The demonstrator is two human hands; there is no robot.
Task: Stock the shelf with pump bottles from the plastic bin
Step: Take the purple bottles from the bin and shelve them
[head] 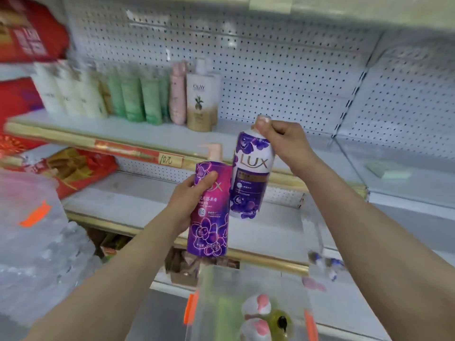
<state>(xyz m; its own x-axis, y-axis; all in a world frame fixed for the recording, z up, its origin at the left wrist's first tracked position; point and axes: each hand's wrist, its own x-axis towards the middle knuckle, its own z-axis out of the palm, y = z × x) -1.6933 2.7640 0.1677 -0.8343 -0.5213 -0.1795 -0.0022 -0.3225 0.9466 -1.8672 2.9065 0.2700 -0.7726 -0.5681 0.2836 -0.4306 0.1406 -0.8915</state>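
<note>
My left hand (pixel 194 200) grips a purple-and-pink pump bottle (pixel 210 225) by its body, held upright with a pink pump on top. My right hand (pixel 280 139) holds a purple-and-white Lux pump bottle (pixel 251 173) by its top, its fingers covering the pump. Both bottles hang side by side in front of the middle shelf (pixel 152 139). Below them, the clear plastic bin (pixel 214 301) holds more bottles with pink and white caps (pixel 258 308).
On the middle shelf stand a row of white, green and pink bottles (pixel 133 99) and a beige Olay bottle (pixel 202 102), with bare shelf to their right. Red packages (pixel 27 35) fill the left. A clear lidded container (pixel 32 230) sits at lower left.
</note>
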